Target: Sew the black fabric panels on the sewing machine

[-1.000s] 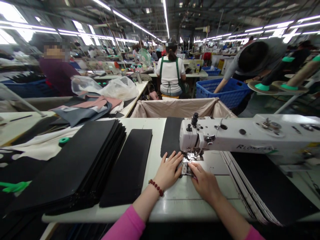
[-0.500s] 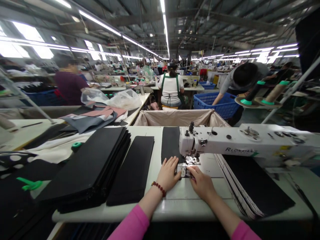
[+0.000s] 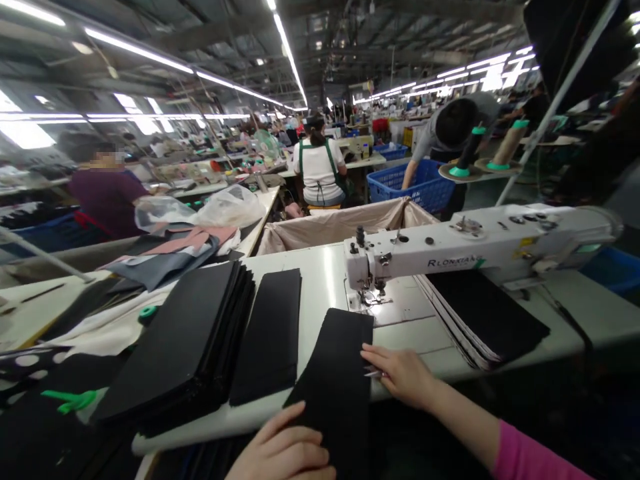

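A black fabric panel [image 3: 337, 373] slants from the sewing table down over its front edge, in front of the sewing machine [image 3: 410, 257]. My left hand [image 3: 287, 450] is closed on the panel's lower left side, its thumb hidden. By the panel's right edge is my right hand [image 3: 405, 377], fingertips touching the fabric. Thread snips [image 3: 374, 374] sit in that hand, only their pointed silvery tips showing. Behind the panel, the machine's presser foot [image 3: 377, 300] has no fabric beneath it.
Left of the panel lie a single black piece [image 3: 270, 333] and a thick black stack [image 3: 175, 340]. Another stack [image 3: 485, 313] rests under the machine arm. A cloth-lined bin [image 3: 320, 233] stands beyond the table. Co-workers sit and bend farther back.
The black panel has come away from the needle area toward me. Both hands have moved back with it, the left to the bottom edge of view. The view has shifted and tilted.
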`<state>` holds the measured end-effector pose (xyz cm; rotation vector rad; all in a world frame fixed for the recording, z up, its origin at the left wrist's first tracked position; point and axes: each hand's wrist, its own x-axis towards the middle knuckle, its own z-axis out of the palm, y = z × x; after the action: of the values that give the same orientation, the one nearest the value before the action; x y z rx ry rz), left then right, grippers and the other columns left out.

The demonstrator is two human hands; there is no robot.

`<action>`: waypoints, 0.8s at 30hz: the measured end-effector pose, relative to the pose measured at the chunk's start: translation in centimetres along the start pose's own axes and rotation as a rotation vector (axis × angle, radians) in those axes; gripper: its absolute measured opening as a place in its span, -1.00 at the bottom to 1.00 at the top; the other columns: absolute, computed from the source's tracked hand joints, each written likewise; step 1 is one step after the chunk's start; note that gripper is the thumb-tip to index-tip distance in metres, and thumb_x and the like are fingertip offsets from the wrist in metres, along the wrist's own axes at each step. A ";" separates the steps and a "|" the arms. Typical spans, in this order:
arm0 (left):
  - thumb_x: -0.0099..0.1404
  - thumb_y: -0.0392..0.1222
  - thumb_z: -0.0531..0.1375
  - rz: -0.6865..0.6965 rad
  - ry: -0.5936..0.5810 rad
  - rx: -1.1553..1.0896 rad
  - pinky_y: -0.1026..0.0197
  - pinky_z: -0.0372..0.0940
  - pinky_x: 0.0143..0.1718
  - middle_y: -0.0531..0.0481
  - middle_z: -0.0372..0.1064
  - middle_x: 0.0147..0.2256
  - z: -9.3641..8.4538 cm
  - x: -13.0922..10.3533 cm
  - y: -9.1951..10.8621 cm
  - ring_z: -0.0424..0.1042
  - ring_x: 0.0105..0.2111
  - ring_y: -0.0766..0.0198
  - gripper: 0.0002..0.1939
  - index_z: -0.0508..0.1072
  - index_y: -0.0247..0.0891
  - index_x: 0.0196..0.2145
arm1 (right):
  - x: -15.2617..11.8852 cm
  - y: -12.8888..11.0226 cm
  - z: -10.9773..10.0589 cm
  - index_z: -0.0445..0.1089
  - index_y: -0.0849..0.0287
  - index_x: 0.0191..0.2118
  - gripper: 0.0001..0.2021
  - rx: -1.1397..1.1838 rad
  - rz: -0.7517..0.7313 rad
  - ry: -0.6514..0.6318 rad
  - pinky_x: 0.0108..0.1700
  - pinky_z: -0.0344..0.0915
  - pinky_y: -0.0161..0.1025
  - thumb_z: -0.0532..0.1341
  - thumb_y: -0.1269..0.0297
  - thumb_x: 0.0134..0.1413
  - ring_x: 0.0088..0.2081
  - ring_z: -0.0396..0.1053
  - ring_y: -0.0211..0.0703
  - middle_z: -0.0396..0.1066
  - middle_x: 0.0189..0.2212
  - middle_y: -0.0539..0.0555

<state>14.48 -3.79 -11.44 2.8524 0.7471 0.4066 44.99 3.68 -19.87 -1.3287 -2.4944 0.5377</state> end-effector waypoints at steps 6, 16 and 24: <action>0.23 -0.43 -0.02 -0.256 0.033 0.121 -0.26 -0.09 0.29 0.15 0.49 -0.18 -3.2 0.6 -5.5 0.39 0.04 0.17 -0.66 0.45 -0.03 -0.35 | -4.5 -1.3 0.5 0.21 -0.05 0.20 -0.43 0.209 0.078 0.073 0.06 0.30 -0.16 0.09 0.45 0.05 0.06 0.34 -0.14 0.25 0.19 -0.03; 0.25 -0.06 0.26 -0.366 0.064 -0.152 -0.10 0.24 0.09 -0.12 0.25 0.08 12.5 14.9 -0.8 0.23 0.10 0.00 -0.43 0.20 -0.15 0.16 | -9.9 2.4 -0.8 0.39 0.08 -0.21 -0.72 0.390 0.541 0.429 -0.29 0.35 -0.27 -0.03 0.12 0.30 -0.37 0.44 -0.17 0.48 -0.37 0.02; 0.33 -0.21 0.18 -0.491 0.134 -0.189 0.07 0.31 -0.19 -0.03 0.29 -0.19 15.5 15.7 0.8 0.32 -0.22 0.14 -0.82 0.37 -0.17 -0.10 | -11.3 1.7 -0.1 0.28 0.06 -0.25 -0.78 0.267 0.571 0.283 -0.34 0.26 -0.28 0.00 0.09 0.29 -0.38 0.41 -0.18 0.43 -0.40 -0.04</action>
<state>32.69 2.03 -22.51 2.3749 1.3118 0.5568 52.41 -4.84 -21.15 -1.8497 -1.7361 0.7077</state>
